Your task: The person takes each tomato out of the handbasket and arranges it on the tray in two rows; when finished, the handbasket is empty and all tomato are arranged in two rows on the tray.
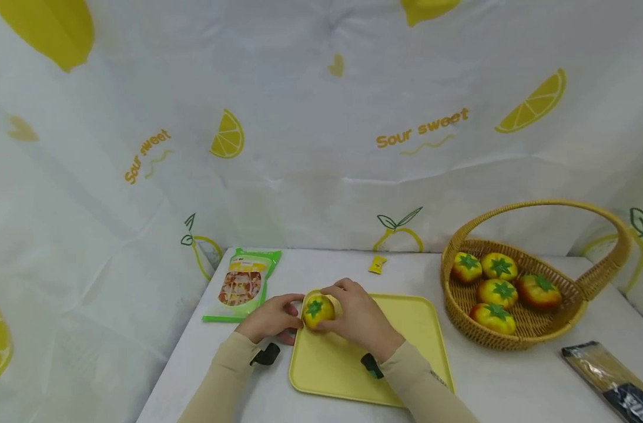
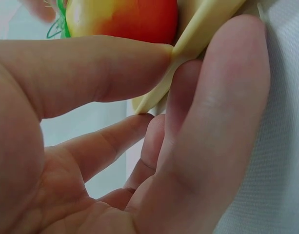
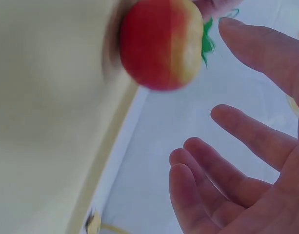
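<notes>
A yellow-and-red tomato [image 1: 318,311] with a green leafy top sits in the far left corner of the yellow tray [image 1: 348,376]. My left hand [image 1: 271,317] pinches the tray's left rim, the thumb on the rim and fingers curled below it, as the left wrist view shows. Just right of the tomato is my right hand [image 1: 361,317], its thumb and fingers spread around it. In the right wrist view, a gap shows between the right hand's fingers [image 3: 256,134] and the tomato [image 3: 159,44].
To the right stands a wicker basket [image 1: 459,317] with a tall handle, holding several similar tomatoes [image 1: 498,294]. A green-and-white food packet [image 1: 242,288] lies at the left. Behind the tray is a small yellow wrapped sweet [image 1: 377,264]. A brown-and-black package [image 1: 612,376] lies at front right.
</notes>
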Demonstrator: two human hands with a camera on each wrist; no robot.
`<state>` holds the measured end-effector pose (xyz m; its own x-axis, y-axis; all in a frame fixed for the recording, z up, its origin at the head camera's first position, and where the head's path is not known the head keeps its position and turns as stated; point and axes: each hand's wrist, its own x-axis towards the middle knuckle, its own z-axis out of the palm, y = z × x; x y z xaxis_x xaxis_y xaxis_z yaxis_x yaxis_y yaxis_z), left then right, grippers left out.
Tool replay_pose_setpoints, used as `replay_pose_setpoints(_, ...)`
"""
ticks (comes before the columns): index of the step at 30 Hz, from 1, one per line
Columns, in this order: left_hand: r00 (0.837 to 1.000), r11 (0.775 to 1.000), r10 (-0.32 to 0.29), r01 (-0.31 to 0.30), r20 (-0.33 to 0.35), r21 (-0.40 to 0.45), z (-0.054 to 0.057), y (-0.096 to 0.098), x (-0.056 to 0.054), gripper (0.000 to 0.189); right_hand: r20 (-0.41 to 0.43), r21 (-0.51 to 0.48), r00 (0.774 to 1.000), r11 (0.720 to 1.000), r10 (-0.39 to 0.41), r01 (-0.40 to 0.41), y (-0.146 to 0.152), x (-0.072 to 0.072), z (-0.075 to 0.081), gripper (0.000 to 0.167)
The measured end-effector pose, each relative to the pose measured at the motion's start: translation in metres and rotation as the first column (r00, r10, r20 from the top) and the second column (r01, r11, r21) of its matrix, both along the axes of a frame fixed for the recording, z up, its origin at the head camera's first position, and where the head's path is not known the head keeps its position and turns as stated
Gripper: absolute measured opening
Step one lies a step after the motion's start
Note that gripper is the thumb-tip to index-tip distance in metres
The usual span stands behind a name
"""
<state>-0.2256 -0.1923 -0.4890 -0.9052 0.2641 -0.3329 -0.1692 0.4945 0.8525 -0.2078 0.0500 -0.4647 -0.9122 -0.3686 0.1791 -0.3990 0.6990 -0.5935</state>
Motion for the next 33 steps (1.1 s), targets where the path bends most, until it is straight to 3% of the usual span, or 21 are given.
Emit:
replay_pose_setpoints(6, 1.000, 1.000, -0.003, 0.003, -0.003, -0.005, -0.003, -0.001, -0.001, 0.070, -0.056, 0.008, 0.997, 0.998, -0.060, 0.061, 0.040, 0.009, 0.010, 0.058)
replay_pose_setpoints(15, 1.000, 0.999, 0.024, -0.024, 0.002, -0.032, 0.001, -0.002, 0.005, 0.069, -0.165, 0.035, 0.964, 0.976, -0.208, 0.216, 0.143, 0.034, 0.028, 0.053)
replay_pose_setpoints(23, 1.000, 0.999, 0.027, -0.027, 0.009, -0.036, 0.000, -0.004, 0.002, 0.072, -0.070, 0.082, 0.922, 0.919, -0.380, 0.385, 0.213, 0.045, 0.038, 0.060)
replay_pose_setpoints(33, 0.999, 1.000, 0.011, -0.011, 0.032, -0.007, 0.000, -0.002, 0.003, 0.074, 0.056, 0.199, 0.887, 0.875, -0.459, 0.440, 0.254, 0.051, 0.036, 0.077)
